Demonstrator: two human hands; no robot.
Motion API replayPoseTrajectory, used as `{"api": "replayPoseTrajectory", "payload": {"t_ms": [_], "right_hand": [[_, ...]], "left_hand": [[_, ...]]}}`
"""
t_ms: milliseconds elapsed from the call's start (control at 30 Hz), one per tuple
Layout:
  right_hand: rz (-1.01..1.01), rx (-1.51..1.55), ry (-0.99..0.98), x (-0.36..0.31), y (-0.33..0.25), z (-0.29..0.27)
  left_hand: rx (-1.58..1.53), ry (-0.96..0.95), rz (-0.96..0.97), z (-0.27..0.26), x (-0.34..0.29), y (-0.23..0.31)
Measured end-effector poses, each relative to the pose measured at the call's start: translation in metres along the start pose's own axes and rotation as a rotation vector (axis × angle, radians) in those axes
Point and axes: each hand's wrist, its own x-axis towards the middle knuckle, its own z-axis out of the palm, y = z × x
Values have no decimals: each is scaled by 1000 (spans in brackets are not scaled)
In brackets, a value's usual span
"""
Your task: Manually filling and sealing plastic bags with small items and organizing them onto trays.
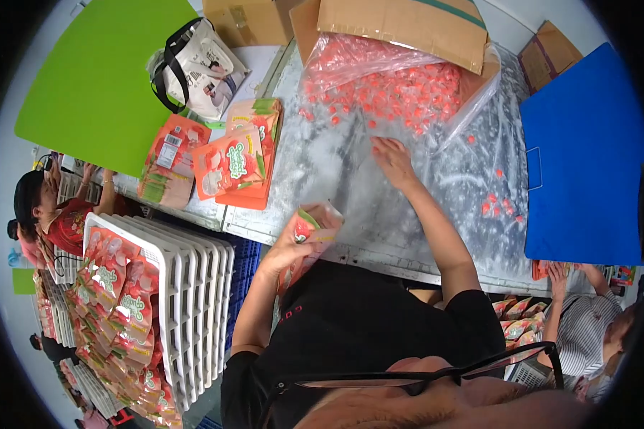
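My left hand [288, 256] is wrapped round a red and green pouch [325, 219] in front of my chest, its top gaping toward the table. Over the metal tabletop [322, 168], my right hand [392, 161] reaches forward with its fingers stretched out; nothing shows in them. Just beyond those fingertips lies a single small red piece [372, 124]. A heap of small red pieces in clear wrappers [422, 89] spills from a plastic-lined cardboard box [401, 21] tipped on its side.
Flat pouches [230, 163] lie in stacks at the left, beside a white tote bag [206, 71]. Stacked white crates [193, 286] hold many pouches at lower left. A green panel [93, 79] and a blue panel [583, 161] flank the table. Other people work at both sides.
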Motion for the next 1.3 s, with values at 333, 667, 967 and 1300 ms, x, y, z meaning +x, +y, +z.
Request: {"api": "replayPoseTrajectory", "payload": {"t_ms": [333, 667, 967, 1300], "right_hand": [[322, 1137, -39, -59, -13, -25], [374, 702, -147, -93, -20, -36], [-198, -232, -186, -54, -67, -7], [-231, 176, -116, -55, -62, 28]], "left_hand": [[17, 57, 26, -16, -11, -4], [-6, 36, 79, -16, -13, -1], [243, 115, 141, -12, -7, 14], [765, 286, 219, 1, 6, 7]]}}
